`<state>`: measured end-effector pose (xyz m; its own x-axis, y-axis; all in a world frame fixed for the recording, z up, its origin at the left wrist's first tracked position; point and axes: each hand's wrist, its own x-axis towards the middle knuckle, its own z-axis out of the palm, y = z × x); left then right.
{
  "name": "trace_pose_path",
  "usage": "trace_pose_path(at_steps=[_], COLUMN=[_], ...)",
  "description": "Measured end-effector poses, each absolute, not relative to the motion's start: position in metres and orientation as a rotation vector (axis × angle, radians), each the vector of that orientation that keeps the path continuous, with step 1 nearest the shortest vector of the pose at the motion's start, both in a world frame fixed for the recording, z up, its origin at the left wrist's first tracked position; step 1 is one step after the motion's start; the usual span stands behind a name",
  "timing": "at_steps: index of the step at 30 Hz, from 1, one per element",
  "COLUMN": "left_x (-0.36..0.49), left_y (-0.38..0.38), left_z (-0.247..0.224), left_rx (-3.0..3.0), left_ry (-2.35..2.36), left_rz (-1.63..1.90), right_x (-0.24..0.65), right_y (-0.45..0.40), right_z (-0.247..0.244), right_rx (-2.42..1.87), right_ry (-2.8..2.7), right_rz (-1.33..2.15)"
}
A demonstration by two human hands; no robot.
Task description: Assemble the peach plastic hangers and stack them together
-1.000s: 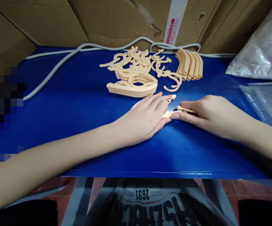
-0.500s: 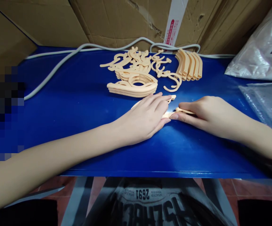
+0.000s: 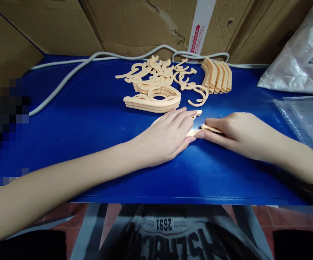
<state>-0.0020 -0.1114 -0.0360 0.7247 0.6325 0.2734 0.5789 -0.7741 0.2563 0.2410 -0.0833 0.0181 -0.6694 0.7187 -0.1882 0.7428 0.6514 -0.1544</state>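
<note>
My left hand (image 3: pixel 167 136) lies palm down over a cream plastic hanger part (image 3: pixel 191 133), holding it against the blue table (image 3: pixel 91 151). Most of that part is hidden beneath the palm; a bit of it sticks out past the fingertips. To its right, the thumb and fingers of my right hand (image 3: pixel 239 131) pinch a slim cream hanger piece (image 3: pixel 209 128), whose knobbed end meets the part under the left hand. Just behind the left hand sits a stack of folded cream hangers (image 3: pixel 153 104).
Loose cream hooks (image 3: pixel 159 74) lie heaped at the back, beside a row of curved hanger arms (image 3: pixel 218 76). A white cable (image 3: pixel 64 79) runs along cardboard boxes (image 3: pixel 134 25). On the right are a filled plastic bag (image 3: pixel 297 61) and a clear flat bag (image 3: pixel 305 115).
Both hands stay nearly in place on the hanger pieces; the view has shifted very slightly. Nothing else has visibly moved.
</note>
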Motion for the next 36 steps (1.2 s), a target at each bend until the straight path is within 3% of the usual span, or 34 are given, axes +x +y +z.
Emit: trace_pose_path(at_steps=[36], left_x=[-0.0031], left_y=[-0.1108], left_z=[-0.0321], left_rx=[2.768], left_ry=[0.944], left_rz=[0.512], right_x=[0.2383], right_y=[-0.0827], right_z=[0.0174], right_rx=[1.282], right_ry=[2.653], right_rz=[-0.338])
